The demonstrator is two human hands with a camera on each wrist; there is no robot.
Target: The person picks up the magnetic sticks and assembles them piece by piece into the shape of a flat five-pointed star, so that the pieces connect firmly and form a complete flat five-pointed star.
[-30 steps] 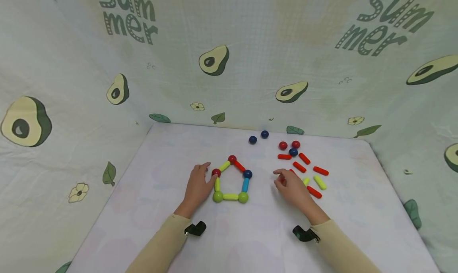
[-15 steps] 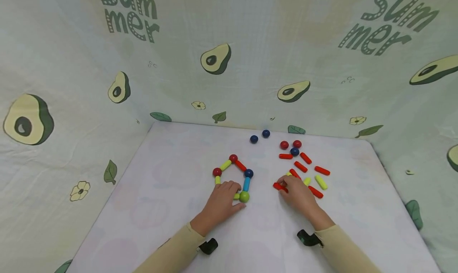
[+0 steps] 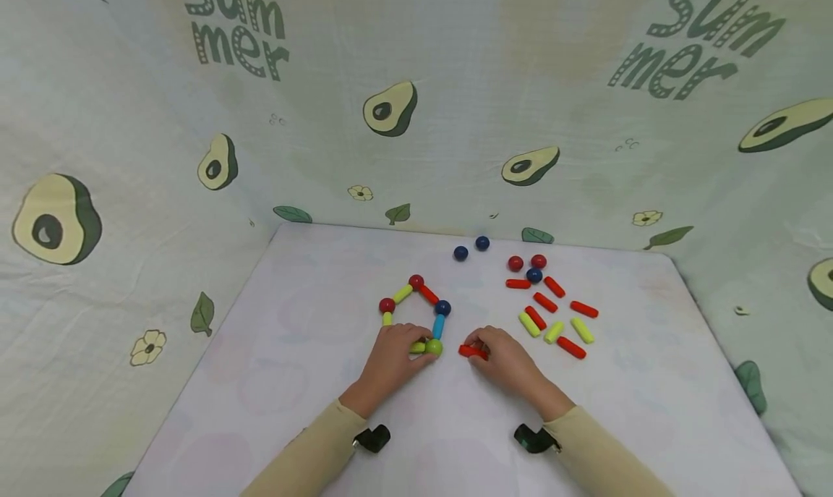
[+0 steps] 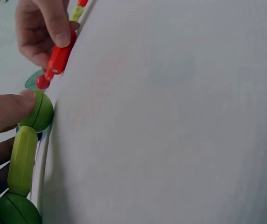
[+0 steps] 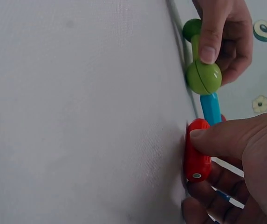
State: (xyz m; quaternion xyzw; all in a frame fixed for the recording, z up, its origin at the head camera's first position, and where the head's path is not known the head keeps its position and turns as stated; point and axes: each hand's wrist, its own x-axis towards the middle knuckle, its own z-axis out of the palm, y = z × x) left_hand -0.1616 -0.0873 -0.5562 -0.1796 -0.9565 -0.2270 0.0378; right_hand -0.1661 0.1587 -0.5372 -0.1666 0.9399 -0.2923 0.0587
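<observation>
A five-sided ring of coloured balls and magnetic rods lies on the table, with red balls (image 3: 416, 282) at its far side and a blue ball (image 3: 442, 307) at its right. My left hand (image 3: 390, 356) covers its near left corner and pinches the near right green ball (image 4: 41, 111), thumb on its near face. A yellow-green rod (image 4: 22, 161) joins that ball to another green ball (image 4: 17, 211). Right of the ring, my right hand (image 3: 510, 363) holds a red magnetic rod (image 5: 197, 151) between thumb and fingers, its free end towards the green ball but apart from it.
Several loose red rods (image 3: 583, 309) and yellow-green rods (image 3: 582, 330) lie to the right. Behind them are two red balls (image 3: 515, 263) and a blue ball (image 3: 534, 275). Two more blue balls (image 3: 460, 253) sit near the far edge, before a patterned cloth (image 3: 455, 121).
My left hand has gone from the ring's left side to its near right green ball, and the ring has shifted slightly. My right hand has picked up a red rod and brought it left.
</observation>
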